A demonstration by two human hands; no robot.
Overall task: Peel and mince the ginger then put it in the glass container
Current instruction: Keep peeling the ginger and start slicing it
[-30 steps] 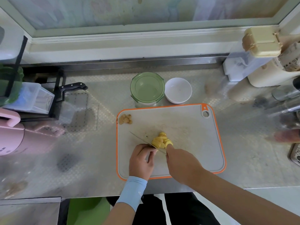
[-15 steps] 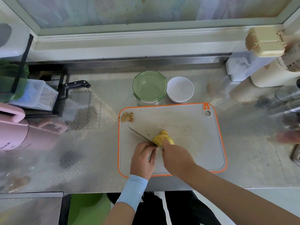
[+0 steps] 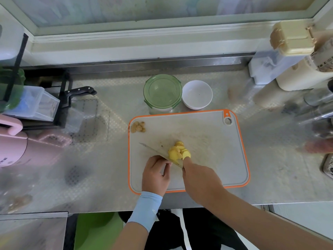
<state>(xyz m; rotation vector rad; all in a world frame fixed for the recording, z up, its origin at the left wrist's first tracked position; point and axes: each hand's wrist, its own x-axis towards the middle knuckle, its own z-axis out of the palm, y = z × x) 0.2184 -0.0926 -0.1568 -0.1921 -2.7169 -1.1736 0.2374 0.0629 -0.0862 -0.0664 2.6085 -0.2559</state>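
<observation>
Yellow peeled ginger [image 3: 176, 150], cut into slices, lies in a small heap near the middle of the grey, orange-rimmed cutting board [image 3: 239, 141]. My right hand [image 3: 200, 179] grips a knife [image 3: 155, 150] whose blade slants up-left, its edge against the heap's near side. My left hand [image 3: 155, 175] is curled just in front of the blade, fingertips next to the ginger. A pile of brown peelings [image 3: 137, 126] sits at the board's far left corner. Behind the board stands the glass container [image 3: 162, 92] with its green lid on.
A white bowl [image 3: 197, 94] stands right of the container. A black-handled knife [image 3: 81, 91] sticks out of a rack at the left, above a pink appliance [image 3: 14, 150]. Tubs and bottles [image 3: 292, 42] crowd the right side. The counter's front edge runs just below the board.
The blade has shifted slightly over the ginger heap while both hands stay at the board's near side. The heap has barely moved.
</observation>
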